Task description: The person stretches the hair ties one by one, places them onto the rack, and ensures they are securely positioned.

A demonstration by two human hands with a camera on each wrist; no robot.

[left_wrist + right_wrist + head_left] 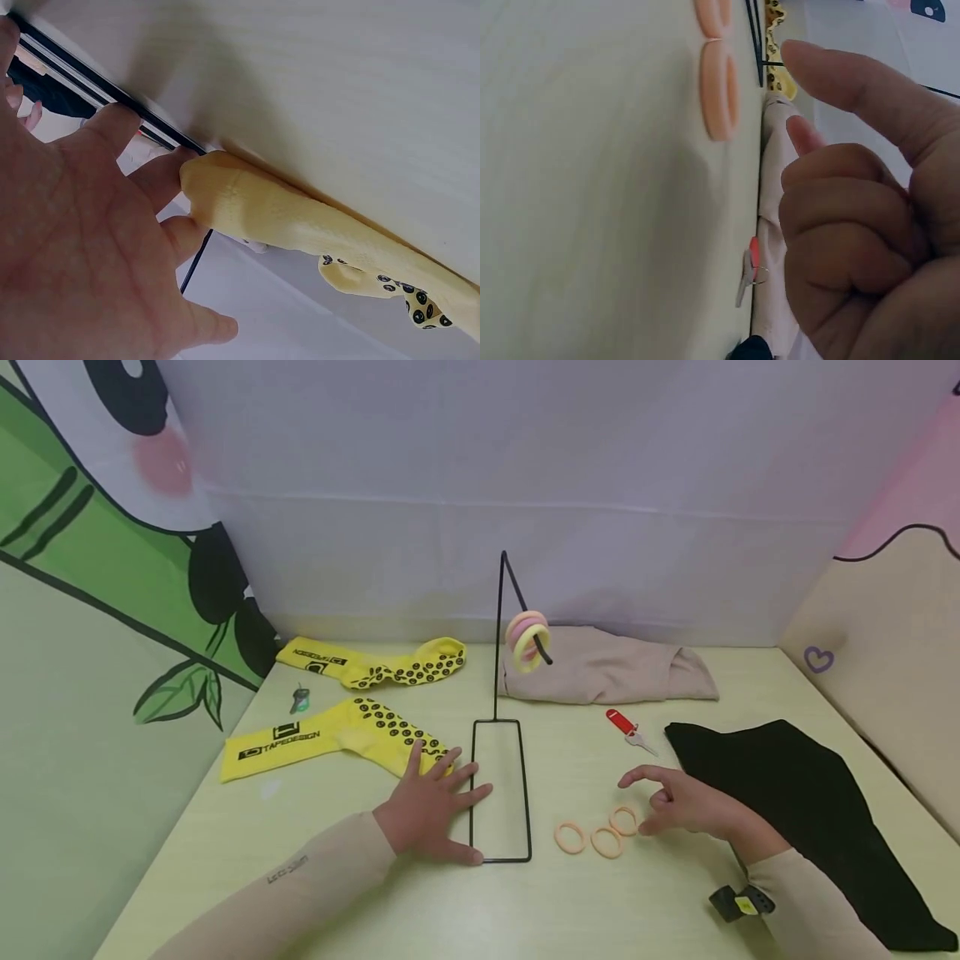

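My left hand point(431, 806) lies with fingers spread over the left side of a black wire stand's base point(529, 802), its fingers also touching the toe of a yellow sock point(300, 743). In the left wrist view the sock point(255, 206) sits against the fingers. My right hand point(686, 806) hovers just right of three peach rings: one ring point(570, 838), a second ring point(606, 842) and a third ring point(623, 821). Its thumb and index finger are apart, the other fingers folded, nothing held. Pink, yellow and peach rings point(528, 641) hang on the stand's sloping arm.
A second yellow sock point(375, 664) lies at the back left, near a small key with a tag point(300, 699). A red-tagged key point(626, 727) lies before a folded beige cloth point(600, 668). Black fabric point(795, 810) covers the table's right side.
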